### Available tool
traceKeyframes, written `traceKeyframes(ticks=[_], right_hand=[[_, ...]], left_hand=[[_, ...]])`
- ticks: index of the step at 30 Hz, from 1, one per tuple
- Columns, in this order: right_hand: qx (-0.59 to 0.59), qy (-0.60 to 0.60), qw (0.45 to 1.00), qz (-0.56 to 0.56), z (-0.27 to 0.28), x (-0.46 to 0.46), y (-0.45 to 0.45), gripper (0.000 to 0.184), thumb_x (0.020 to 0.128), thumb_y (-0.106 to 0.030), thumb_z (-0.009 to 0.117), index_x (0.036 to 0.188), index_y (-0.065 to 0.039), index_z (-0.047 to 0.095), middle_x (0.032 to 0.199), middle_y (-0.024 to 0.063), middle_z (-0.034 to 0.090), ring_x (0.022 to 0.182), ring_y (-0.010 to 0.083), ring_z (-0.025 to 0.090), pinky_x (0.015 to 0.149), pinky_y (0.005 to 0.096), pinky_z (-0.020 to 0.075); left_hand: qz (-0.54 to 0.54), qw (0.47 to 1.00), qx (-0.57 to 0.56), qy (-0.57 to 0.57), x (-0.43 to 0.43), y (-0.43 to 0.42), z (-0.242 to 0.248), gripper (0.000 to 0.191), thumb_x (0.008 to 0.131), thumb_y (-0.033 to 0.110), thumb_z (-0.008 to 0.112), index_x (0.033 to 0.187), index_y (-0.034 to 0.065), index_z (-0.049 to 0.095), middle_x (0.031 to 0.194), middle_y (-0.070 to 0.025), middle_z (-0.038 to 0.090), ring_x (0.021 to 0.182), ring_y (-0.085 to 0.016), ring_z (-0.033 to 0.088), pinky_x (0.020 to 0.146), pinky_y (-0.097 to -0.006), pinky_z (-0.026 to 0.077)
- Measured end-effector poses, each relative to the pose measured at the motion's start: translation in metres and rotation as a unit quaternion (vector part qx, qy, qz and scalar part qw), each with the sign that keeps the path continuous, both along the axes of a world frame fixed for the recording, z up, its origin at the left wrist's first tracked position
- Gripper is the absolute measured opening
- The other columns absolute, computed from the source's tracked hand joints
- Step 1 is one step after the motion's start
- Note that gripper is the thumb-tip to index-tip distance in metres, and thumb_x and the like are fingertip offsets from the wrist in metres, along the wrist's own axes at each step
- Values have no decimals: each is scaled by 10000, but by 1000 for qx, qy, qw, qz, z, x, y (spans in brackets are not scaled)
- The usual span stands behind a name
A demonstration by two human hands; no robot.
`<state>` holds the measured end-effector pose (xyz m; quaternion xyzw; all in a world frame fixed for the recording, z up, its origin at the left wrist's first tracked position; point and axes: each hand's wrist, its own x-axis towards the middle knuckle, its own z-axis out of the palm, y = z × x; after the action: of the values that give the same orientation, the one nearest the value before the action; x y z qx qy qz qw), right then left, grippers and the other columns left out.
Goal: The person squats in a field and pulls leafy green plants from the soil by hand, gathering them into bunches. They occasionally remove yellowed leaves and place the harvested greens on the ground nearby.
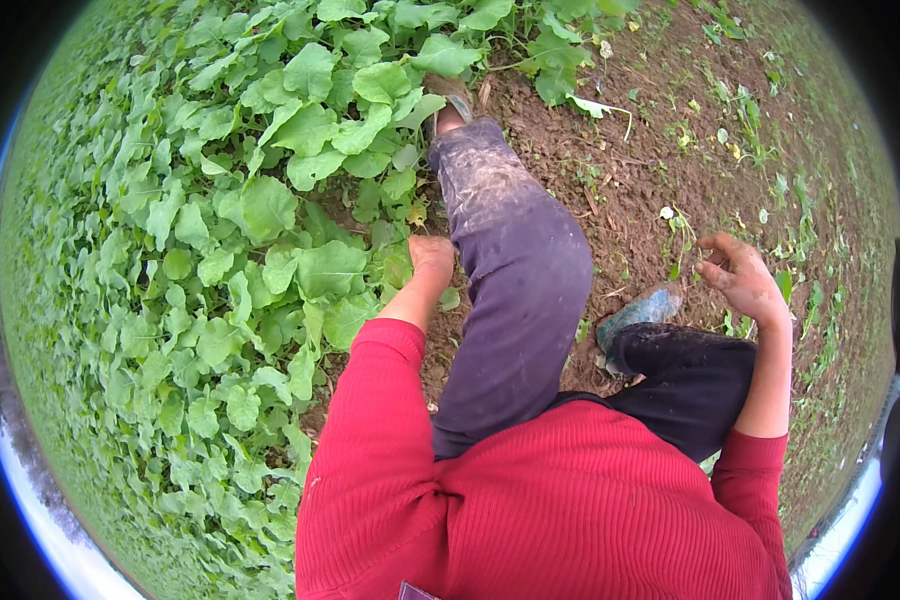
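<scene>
My left hand (431, 256) is low at the edge of the leafy green crop (331, 268), beside my bent knee. Its fingers are turned away from view, so whether they grip a stem cannot be seen. Over the bare soil on the other side is my right hand (742, 279), soiled, with its fingers curved and a gap between forefinger and thumb. A small uprooted-looking seedling (679, 231) is just beyond those fingertips. Whether it touches them is unclear, but no thing shows inside the hand.
Broad-leaved plants stand densely on the left. Brown soil (622, 172) on the right carries scattered pulled plants and a wilted leaf (591, 106). My muddy trouser leg (521, 247) extends between both hands. A muddy blue-green shoe (641, 311) rests near my right hand.
</scene>
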<state>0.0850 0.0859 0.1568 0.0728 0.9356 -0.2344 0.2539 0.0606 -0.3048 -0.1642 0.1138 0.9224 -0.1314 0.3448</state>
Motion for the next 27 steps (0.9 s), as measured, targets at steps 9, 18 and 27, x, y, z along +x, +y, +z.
traceKeyframes(ticks=[9, 18, 27], right_hand=[[38, -25, 999, -4, -2, 2, 4, 353, 852, -191, 694, 1126, 5, 586, 899, 146, 667, 781, 202, 629, 726, 347, 502], [23, -51, 998, -19, 3, 3, 4, 361, 848, -192, 696, 1133, 0, 583, 918, 157, 675, 801, 202, 629, 737, 349, 503], [37, -7, 999, 34, 6, 8, 5, 361, 844, -200, 700, 1135, -17, 589, 875, 144, 641, 826, 230, 622, 744, 359, 498]], left_hand=[[67, 998, -10, -16, -2, 5, -4, 259, 871, 218, 613, 1110, 176, 704, 1154, 6, 684, 1090, -181, 628, 897, -368, 370], [-98, 981, 97, -137, 94, 8, -14, 312, 857, 285, 600, 1112, 135, 699, 1161, -52, 676, 1089, -216, 630, 889, -396, 412], [143, 879, 153, -428, 231, -42, -22, 421, 858, 381, 563, 1121, 76, 686, 1180, -124, 659, 1114, -269, 625, 883, -418, 482]])
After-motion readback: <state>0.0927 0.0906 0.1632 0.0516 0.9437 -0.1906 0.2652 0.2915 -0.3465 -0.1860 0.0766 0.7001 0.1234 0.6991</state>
